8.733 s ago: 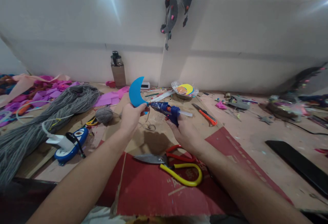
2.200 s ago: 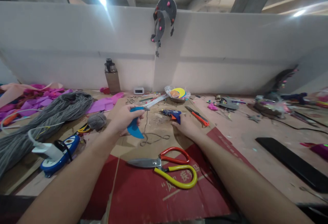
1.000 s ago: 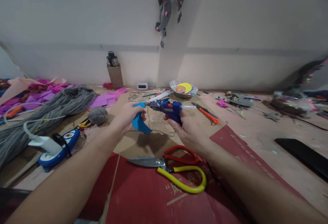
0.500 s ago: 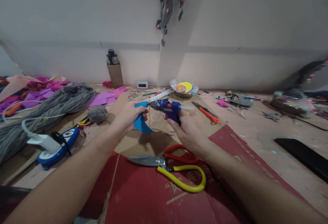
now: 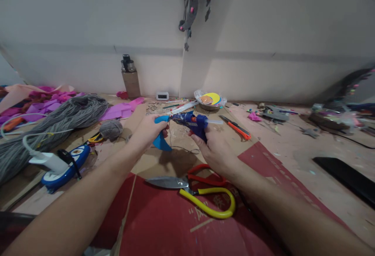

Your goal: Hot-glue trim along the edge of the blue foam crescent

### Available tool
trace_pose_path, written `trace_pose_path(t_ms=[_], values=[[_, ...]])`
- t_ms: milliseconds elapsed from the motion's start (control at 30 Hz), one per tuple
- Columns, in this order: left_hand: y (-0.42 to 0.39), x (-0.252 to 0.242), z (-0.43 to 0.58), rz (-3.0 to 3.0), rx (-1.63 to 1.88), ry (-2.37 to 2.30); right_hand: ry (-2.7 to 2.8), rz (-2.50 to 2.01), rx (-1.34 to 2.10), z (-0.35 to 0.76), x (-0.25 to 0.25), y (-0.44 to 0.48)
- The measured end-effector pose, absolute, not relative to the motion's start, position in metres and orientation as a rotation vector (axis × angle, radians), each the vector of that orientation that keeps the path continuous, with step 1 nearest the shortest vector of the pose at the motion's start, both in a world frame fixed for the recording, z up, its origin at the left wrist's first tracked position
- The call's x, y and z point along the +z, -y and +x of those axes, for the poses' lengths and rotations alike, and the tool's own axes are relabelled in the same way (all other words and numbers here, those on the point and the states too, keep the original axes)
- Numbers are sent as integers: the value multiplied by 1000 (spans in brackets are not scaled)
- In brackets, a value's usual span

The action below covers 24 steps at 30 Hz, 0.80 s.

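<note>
One blue crescent (image 5: 161,143) in the left grip (image 5: 150,130), lower tip below.

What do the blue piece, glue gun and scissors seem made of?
Blue piece: perhaps felt, foam or card; matte, evenly coloured, thin-edged.
Glue gun: likely plastic, judging by its smooth, moulded blue body.
Scissors: blades look metal, grey with a sheen; red and yellow handles seem plastic-coated, smooth and rounded.
</note>
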State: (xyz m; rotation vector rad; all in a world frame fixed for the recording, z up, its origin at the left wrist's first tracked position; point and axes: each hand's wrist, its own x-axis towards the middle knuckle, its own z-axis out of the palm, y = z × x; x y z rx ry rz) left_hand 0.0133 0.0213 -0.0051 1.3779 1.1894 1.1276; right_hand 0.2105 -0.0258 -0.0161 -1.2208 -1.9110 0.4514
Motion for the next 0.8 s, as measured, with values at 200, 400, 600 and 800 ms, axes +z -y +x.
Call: trace_pose_path(t_ms=[200, 400, 600, 800], values=[[-25, -9, 10, 1480, 1128, -1242, 1928, -1264, 444, 211, -15, 27], [-19, -4, 13, 1501, 1081, -1278, 1915, -1248, 452, 210, -14, 28], [-24, -10, 10, 1485, 1102, -1251, 1913, -1244, 458, 210, -13, 29], [-25, -9, 10, 1497, 1123, -1270, 1934, -1243, 430, 211, -14, 29]])
